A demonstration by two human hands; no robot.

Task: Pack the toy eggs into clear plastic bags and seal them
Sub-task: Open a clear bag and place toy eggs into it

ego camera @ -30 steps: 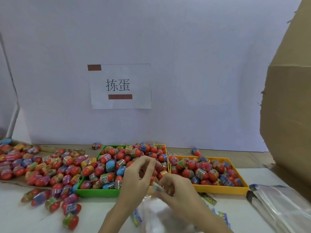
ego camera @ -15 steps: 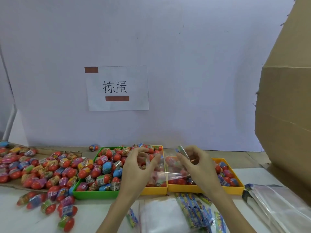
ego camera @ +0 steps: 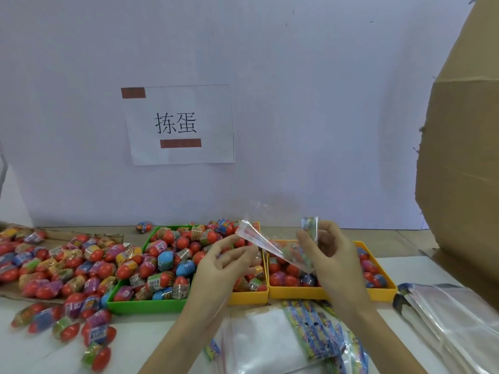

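Since the earlier frame, the clear plastic bag (ego camera: 272, 245) has been lifted higher and pulled out between the two hands, which have been moved further apart above the trays.

In the head view, the bag is held in the air over the yellow trays. One corner is pinched by the fingers of the left hand (ego camera: 225, 261), thumb against forefinger, while its printed header strip is gripped between the curled fingers of the right hand (ego camera: 328, 255). No egg can be made out inside it.

The green tray (ego camera: 140, 305) is heaped with toy eggs (ego camera: 172, 255), mostly red with a few blue. Beside it, touching, a narrow yellow tray (ego camera: 249, 296) is also filled, though largely hidden by the left hand. A second yellow tray (ego camera: 383, 291) to the right is filled with more eggs. Further loose eggs (ego camera: 62, 265) are spread over the tabletop (ego camera: 40, 354) at the left.

A stack of flat bags (ego camera: 270, 344) with printed headers is laid near the front edge, and more clear bags (ego camera: 453, 322) are laid at the right, beneath a cardboard box (ego camera: 464, 157).
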